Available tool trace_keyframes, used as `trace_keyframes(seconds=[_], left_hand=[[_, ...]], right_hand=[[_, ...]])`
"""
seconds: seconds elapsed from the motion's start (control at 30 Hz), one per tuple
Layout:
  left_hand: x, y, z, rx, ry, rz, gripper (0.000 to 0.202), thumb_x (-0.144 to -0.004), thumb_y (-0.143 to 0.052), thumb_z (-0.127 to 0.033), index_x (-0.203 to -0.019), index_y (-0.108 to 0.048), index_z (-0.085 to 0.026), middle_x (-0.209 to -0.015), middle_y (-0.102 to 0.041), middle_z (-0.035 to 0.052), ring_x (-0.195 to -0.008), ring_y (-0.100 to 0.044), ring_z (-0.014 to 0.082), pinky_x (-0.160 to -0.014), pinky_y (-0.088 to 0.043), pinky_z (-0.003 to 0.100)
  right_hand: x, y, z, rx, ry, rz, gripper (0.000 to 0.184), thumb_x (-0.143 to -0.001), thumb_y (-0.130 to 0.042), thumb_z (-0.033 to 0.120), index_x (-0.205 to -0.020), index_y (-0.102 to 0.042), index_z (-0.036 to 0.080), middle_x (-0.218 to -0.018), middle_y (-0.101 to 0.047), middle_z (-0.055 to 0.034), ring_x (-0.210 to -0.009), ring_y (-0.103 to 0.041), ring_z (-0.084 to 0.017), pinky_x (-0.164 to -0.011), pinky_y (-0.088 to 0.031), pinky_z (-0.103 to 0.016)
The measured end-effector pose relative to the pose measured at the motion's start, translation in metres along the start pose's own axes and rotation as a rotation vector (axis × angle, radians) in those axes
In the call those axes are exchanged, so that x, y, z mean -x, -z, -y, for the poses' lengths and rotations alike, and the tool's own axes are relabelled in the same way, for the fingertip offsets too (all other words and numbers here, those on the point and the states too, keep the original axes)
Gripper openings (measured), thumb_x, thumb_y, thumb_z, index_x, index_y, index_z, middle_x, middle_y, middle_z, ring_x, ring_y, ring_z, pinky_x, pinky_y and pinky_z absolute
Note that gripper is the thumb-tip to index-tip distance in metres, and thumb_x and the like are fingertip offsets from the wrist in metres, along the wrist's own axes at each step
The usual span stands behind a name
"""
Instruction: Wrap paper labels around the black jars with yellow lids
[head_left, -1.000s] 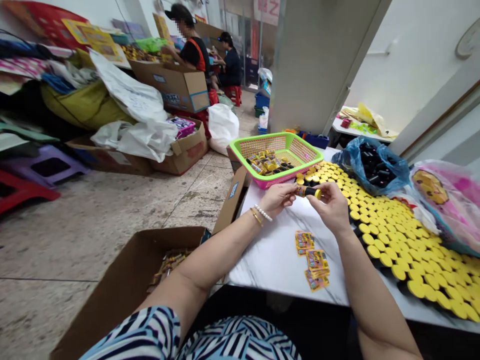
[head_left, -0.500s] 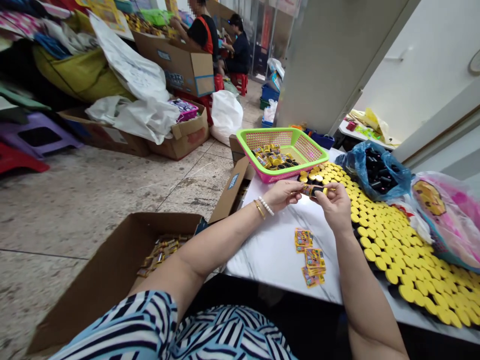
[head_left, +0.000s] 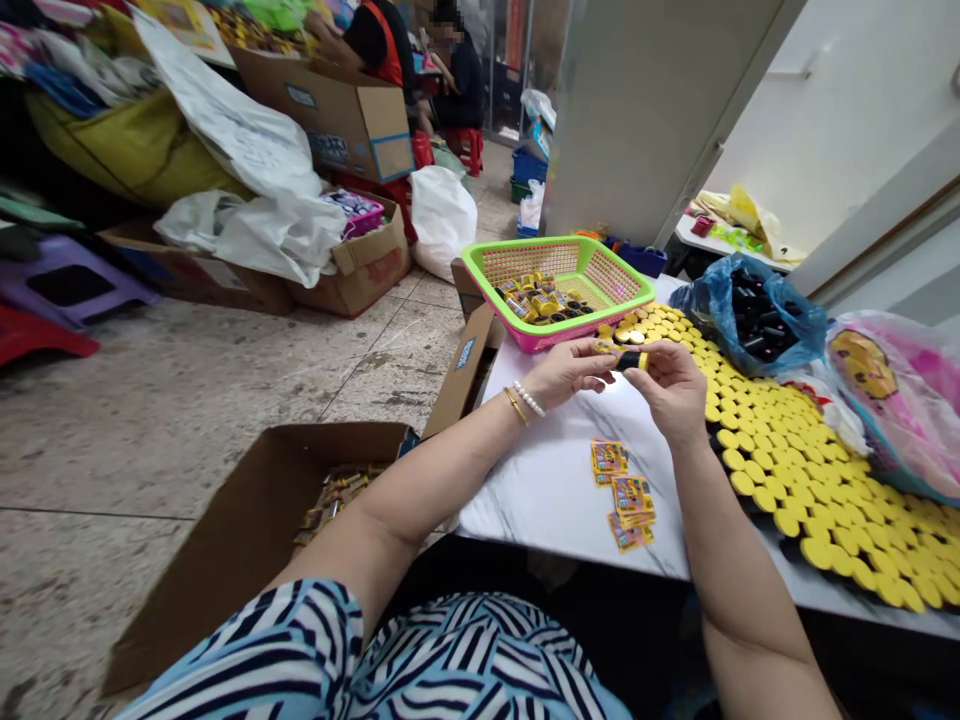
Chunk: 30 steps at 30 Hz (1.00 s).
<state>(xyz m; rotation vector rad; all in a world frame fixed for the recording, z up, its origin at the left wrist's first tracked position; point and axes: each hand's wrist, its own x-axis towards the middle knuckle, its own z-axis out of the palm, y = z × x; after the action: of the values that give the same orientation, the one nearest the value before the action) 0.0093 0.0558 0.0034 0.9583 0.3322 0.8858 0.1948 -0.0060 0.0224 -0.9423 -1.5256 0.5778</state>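
Above the table, my right hand has its fingers closed on a small black tube with a yellow cap. My left hand, wearing a pearl bracelet and a gold one, meets it at the tube's left end. Its thumb and fingers pinch a small yellow printed label; whether this is joined to the tube I cannot make out. Nearer my body, small stacks of yellow printed labels lie on the white marbled table. Beyond the hands stands a green and pink basket holding several labelled tubes.
Rows of yellow-capped tubes cover the table's right side. Behind them sit a blue bag of black parts and a pink bag. An open carton with finished-looking tubes stands low left. Two people sit at the back near a large carton.
The view has shifted slightly. Both hands stay together at the tube; more of its black body now shows beside the yellow cap, and the printed part sits further left.
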Motion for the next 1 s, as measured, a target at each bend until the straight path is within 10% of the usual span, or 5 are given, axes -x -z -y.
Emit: trace_keyframes(seconds=[0.2, 0.6, 0.8, 1.0], left_hand=[[-0.001, 0.002, -0.002, -0.109, -0.078, -0.041, 0.049, -0.067, -0.096, -0.035, -0.099, -0.072, -0.009, -0.076, -0.069, 0.0034, -0.062, -0.062, 0.0090, -0.060, -0.046, 0.023], [-0.007, 0.012, 0.006, -0.037, 0.085, -0.060, 0.056, -0.071, -0.092, -0.048, -0.111, -0.074, -0.014, -0.097, -0.075, 0.0093, -0.071, -0.069, 0.0135, -0.065, -0.053, 0.027], [-0.010, 0.012, 0.014, -0.240, -0.181, -0.047, 0.043, -0.074, -0.092, -0.036, -0.107, -0.076, -0.014, -0.081, -0.071, 0.0021, -0.062, -0.060, 0.0080, -0.062, -0.045, 0.024], [-0.008, 0.009, 0.012, -0.226, -0.171, -0.015, 0.049, -0.074, -0.092, -0.041, -0.111, -0.074, -0.015, -0.078, -0.069, 0.0004, -0.062, -0.059, 0.0082, -0.061, -0.045, 0.024]], right_hand=[[0.000, 0.007, 0.007, 0.315, 0.138, 0.073, 0.033, -0.083, -0.082, 0.030, -0.116, -0.075, 0.029, -0.118, -0.066, -0.0053, -0.087, -0.068, -0.016, -0.076, -0.064, -0.033], [0.000, 0.011, -0.007, 0.627, 0.367, 0.072, 0.031, -0.089, -0.075, 0.018, -0.119, -0.074, 0.026, -0.110, -0.077, -0.0050, -0.092, -0.070, -0.021, -0.093, -0.060, -0.042], [0.002, 0.005, -0.017, 0.361, 0.197, 0.019, 0.029, -0.086, -0.083, 0.032, -0.112, -0.074, 0.023, -0.102, -0.075, -0.0042, -0.085, -0.073, -0.019, -0.081, -0.065, -0.038], [0.005, -0.004, -0.021, 0.253, 0.107, -0.023, 0.031, -0.084, -0.084, 0.038, -0.110, -0.077, 0.024, -0.102, -0.075, -0.0046, -0.087, -0.073, -0.019, -0.082, -0.065, -0.038]])
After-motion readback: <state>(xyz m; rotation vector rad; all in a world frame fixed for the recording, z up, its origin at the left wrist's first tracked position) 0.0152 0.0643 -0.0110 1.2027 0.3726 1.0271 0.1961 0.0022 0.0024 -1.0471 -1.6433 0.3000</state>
